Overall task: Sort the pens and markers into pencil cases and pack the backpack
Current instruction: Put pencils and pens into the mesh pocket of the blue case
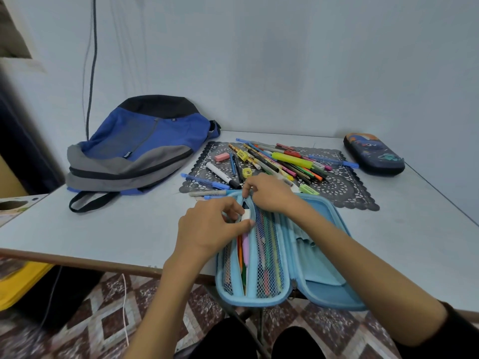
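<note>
An open light-blue pencil case [321, 294] lies at the table's near edge, with pens behind its mesh pockets. My left hand [210, 226] pinches a small white eraser [246, 215] at the top of the case's middle pocket. My right hand [269, 193] pinches the zipper pull at the case's far end. A pile of pens and markers [282, 161] lies on a dark lace mat [344, 187] behind the case. A blue and grey backpack [140, 149] lies flat at the far left. A dark printed pencil case [373, 154] sits shut at the far right.
Loose blue pens [204, 181] and a white marker [223, 174] lie by the mat's left edge, a pink eraser [222, 157] and a green eraser [309, 189] on the mat. The wall stands close behind the table. A yellow bin [18, 283] is on the floor at left.
</note>
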Demonstrator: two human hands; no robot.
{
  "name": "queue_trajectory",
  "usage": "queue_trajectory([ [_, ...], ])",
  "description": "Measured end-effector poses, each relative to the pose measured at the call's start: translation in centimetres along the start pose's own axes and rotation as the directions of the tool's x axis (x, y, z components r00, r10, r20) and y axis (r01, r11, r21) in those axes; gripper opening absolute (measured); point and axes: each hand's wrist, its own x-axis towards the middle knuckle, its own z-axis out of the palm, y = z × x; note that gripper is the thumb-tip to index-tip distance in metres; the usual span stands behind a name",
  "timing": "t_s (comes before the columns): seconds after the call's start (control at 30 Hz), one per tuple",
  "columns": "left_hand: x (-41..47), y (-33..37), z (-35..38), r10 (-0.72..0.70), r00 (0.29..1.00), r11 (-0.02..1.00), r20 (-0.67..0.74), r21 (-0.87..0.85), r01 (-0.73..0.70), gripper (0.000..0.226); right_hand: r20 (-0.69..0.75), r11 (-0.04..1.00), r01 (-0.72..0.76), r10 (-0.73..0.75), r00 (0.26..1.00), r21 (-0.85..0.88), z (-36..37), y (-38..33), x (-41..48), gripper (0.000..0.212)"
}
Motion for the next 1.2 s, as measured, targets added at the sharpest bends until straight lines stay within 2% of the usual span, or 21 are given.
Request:
queue_trajectory([
  [0.17,-0.1,-0.1,0.1,-0.003,1.0,0.999,0.008,-0.035,0.003,0.028,-0.016,0.999,-0.012,0.013,1.0,0.047,0.5,0.0,0.5,0.029],
  [0.4,0.1,-0.4,0.2,-0.015,1.0,0.999,0.006,-0.039,0.015,0.03,0.102,0.989,0.03,-0.045,0.994,0.142,-0.4,0.7,0.8,0.037],
  [0.6,0.0,-0.5,0.2,-0.015,1.0,0.999,0.009,-0.038,0.016,0.03,0.15,0.994,0.051,-0.065,0.987,0.096,-0.5,0.6,0.5,0.022],
  [0.77,0.0,-0.5,0.3,-0.019,1.0,0.999,0.007,-0.036,0.019,0.031,0.065,0.999,-0.017,0.014,0.998,0.044,1.1,0.0,1.0,0.027],
  [0.93,0.0,-0.6,0.3,-0.025,1.0,0.999,-0.002,-0.03,0.025,0.033,0.066,0.993,-0.037,0.03,0.997,0.11,1.0,-0.2,1.3,0.02],
  [1.2,0.0,-0.6,0.4,-0.037,0.999,0.998,0.0,-0.044,0.037,0.031,0.076,0.99,-0.026,0.015,0.997,0.135,0.7,-0.7,0.9,0.02],
])
